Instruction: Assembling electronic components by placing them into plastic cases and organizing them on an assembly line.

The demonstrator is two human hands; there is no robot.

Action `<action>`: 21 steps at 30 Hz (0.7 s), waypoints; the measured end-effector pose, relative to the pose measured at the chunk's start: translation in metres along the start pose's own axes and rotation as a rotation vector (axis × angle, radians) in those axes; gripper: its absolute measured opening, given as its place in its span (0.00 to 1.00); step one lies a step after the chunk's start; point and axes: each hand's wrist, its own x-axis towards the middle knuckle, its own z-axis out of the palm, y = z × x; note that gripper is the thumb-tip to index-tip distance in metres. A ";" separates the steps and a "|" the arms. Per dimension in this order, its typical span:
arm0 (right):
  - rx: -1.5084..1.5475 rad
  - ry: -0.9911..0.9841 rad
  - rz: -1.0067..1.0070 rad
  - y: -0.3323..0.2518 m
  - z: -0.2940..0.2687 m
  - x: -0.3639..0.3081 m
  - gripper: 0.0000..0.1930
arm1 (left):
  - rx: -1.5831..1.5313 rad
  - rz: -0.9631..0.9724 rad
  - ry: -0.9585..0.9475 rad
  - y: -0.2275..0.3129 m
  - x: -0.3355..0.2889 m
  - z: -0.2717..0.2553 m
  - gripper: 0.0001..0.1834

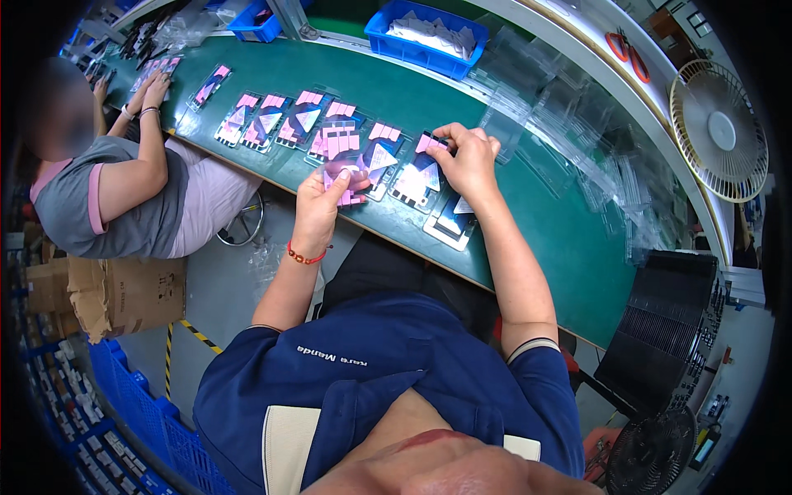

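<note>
At the far left a co-worker (124, 190) in a grey top with pink edging sits at the green tabletop (528, 206), both arms reaching over a pink-marked panel (157, 70), with a torn cardboard box (136, 293) on the floor behind. Next along the tabletop, a lone panel (210, 87) lies apart, then a row of flat panels (268, 120) with pink strips and pale triangles runs toward the middle, a blue bin (425, 37) of white pieces beyond it. At the near edge of this row, the left hand (318, 206) pinches a clear sheet (342, 153) with pink patches between thumb and fingers, raised over the panels. To its right, the right hand (470, 161) has thumb and forefinger closing on the pink strip (429, 143) of the panel (417, 183) beneath it; the fingertips partly cover the spot, but they seem to pinch the strip's edge. Just nearer the person lies a white-framed dark panel (450, 224). Farther right, clear plastic trays (569, 124) lie heaped, and a pale fan (719, 130) stands at the edge.
</note>
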 end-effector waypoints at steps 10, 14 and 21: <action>-0.213 0.220 -0.210 0.002 0.003 -0.009 0.18 | 0.058 0.015 0.011 0.002 -0.003 0.011 0.10; 0.116 0.168 -0.157 -0.016 -0.005 -0.020 0.19 | 0.060 0.004 0.009 0.004 -0.002 0.025 0.10; 0.915 0.020 0.189 0.001 -0.015 -0.024 0.17 | 0.097 -0.117 -0.199 0.016 0.021 0.047 0.13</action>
